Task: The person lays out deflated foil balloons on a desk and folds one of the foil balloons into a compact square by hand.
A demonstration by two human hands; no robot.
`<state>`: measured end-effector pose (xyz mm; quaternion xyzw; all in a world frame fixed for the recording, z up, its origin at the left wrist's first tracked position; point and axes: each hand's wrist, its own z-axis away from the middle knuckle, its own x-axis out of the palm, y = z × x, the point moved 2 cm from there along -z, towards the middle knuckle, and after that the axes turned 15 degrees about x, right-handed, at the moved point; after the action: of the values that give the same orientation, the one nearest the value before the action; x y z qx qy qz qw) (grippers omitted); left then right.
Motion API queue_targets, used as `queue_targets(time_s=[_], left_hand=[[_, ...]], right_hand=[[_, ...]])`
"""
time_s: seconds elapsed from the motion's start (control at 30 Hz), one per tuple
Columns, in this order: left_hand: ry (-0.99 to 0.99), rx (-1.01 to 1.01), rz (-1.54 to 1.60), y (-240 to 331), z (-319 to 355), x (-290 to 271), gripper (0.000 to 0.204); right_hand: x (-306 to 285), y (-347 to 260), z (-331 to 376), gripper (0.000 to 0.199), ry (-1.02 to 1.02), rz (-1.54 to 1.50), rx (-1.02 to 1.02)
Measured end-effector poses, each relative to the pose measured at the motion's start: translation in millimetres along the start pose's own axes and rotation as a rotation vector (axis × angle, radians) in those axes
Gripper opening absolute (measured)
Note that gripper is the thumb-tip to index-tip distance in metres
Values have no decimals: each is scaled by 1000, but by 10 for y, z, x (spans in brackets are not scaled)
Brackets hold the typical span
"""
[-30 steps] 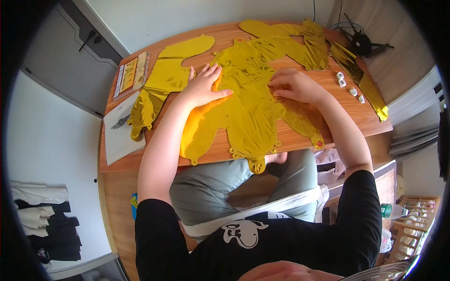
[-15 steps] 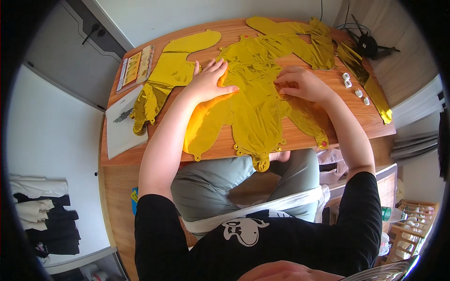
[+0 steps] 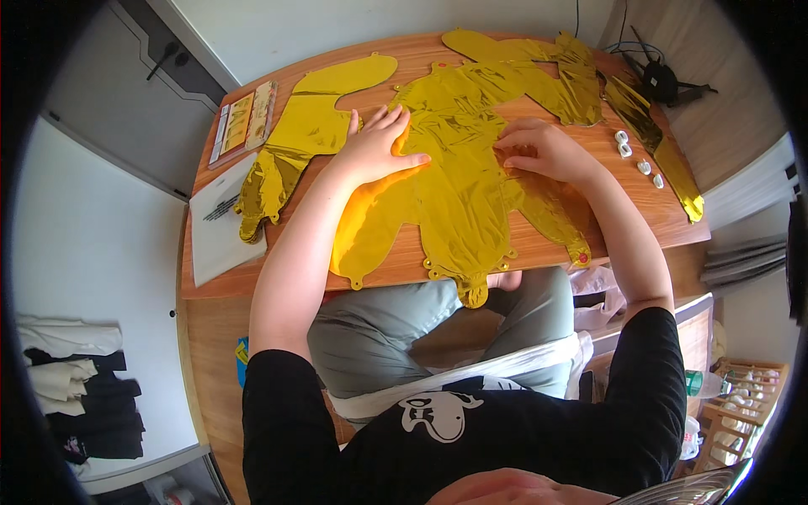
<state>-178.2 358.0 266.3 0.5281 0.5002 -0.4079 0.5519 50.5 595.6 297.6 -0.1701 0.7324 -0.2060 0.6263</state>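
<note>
A large uninflated gold foil balloon (image 3: 463, 185) lies in front of me, its lobes spread and a tab hanging over the table's near edge. My left hand (image 3: 374, 147) rests on its left side, open, fingers spread and thumb stretched inward. At the right side of the balloon's middle, my right hand (image 3: 539, 151) has its fingers curled with the thumb close below, seemingly gripping the foil edge. The exact contact under those fingertips is partly hidden. Another flat gold foil piece (image 3: 316, 122) lies to the left, its near end bunched.
The wooden table (image 3: 383, 271) carries a printed card (image 3: 244, 122) and a clear plastic sleeve (image 3: 220, 227) at left. Small white pieces (image 3: 644, 167) lie at right, near a narrow gold foil strip (image 3: 673, 168). A black device with antennas (image 3: 661, 80) stands at the back right.
The lower middle of the balloon and its hanging tab have shifted slightly right. My right hand has moved a little to the right; my left hand is nearly still.
</note>
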Motion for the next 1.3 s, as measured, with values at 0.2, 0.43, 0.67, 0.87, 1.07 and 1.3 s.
queue_targets(time_s=[0.2, 0.43, 0.67, 0.87, 1.07, 1.3], left_hand=[[19, -8, 0, -23, 9, 37, 110], [52, -20, -1, -35, -19, 9, 115], [58, -17, -1, -46, -13, 47, 115], [51, -25, -6, -27, -9, 36, 115], [29, -29, -6, -34, -7, 33, 116], [33, -10, 7, 26, -21, -18, 107]], right_hand=[[29, 7, -4, 31, -5, -8, 22], [-4, 48, -33, 32, -37, -21, 83], [9, 70, -26, 33, -33, -35, 49], [-5, 42, -7, 33, -19, -7, 49], [7, 29, -6, 33, -29, -39, 59], [-47, 22, 8, 31, 3, -62, 77]])
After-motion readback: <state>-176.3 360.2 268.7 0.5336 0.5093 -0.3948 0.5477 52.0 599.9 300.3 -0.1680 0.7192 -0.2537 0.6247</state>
